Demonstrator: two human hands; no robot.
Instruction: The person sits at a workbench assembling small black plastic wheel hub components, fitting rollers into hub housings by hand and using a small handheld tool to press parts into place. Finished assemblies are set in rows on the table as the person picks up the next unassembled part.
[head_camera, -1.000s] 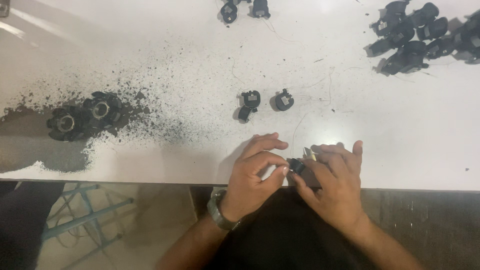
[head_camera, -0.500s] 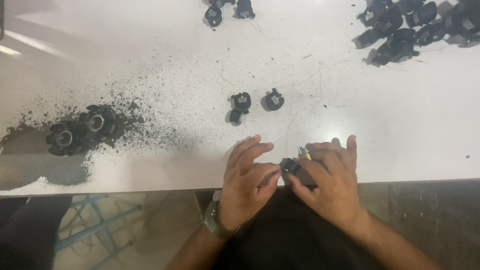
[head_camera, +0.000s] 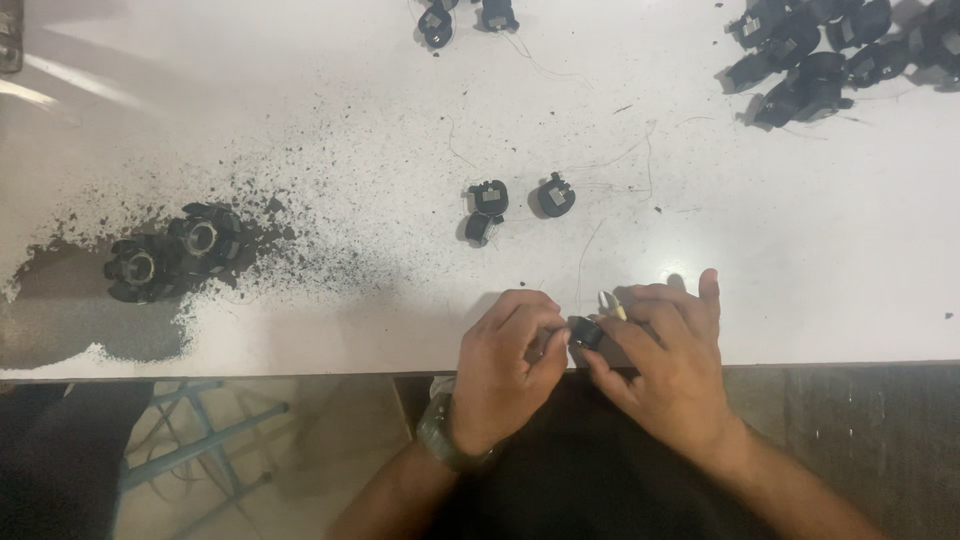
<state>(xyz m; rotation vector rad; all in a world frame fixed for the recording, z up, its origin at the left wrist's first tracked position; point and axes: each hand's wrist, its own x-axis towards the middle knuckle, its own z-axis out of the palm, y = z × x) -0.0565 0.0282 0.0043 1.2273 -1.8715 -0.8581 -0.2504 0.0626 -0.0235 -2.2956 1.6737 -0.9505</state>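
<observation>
Both hands work at the lower centre of the frame, at the near edge of the white, smooth-topped surface (head_camera: 800, 260). The left hand (head_camera: 505, 370) and right hand (head_camera: 670, 365) meet on one small black moulded plastic part (head_camera: 586, 331), blocky with rounded edges. The left grip pinches it from the left with thumb and curled fingers; the right grip pinches it from the right. A small pale pointed piece (head_camera: 609, 305) shows just above the part, against the right fingers; its material cannot be told. A dark band wristwatch (head_camera: 447, 448) sits on the left wrist.

Centre of frame: three small black round plastic parts (head_camera: 515, 205) lie loose, two touching, one just beside them. Thin pale wire strands (head_camera: 610, 165) trail across the surface near them.

Left of frame: two black ring-shaped parts with pale centres (head_camera: 170, 255) sit side by side in a broad scatter of fine dark grit (head_camera: 300, 230), densest at the left and thinning toward the centre.

Upper right: a heap of larger black plastic parts (head_camera: 830, 55), glossy and angular, piled touching. Top centre: two more black parts (head_camera: 465, 18) at the frame edge.

Below the surface edge: a dark cloth lap (head_camera: 580, 480), a tiled floor, and a bluish metal frame (head_camera: 190, 450) at lower left.
</observation>
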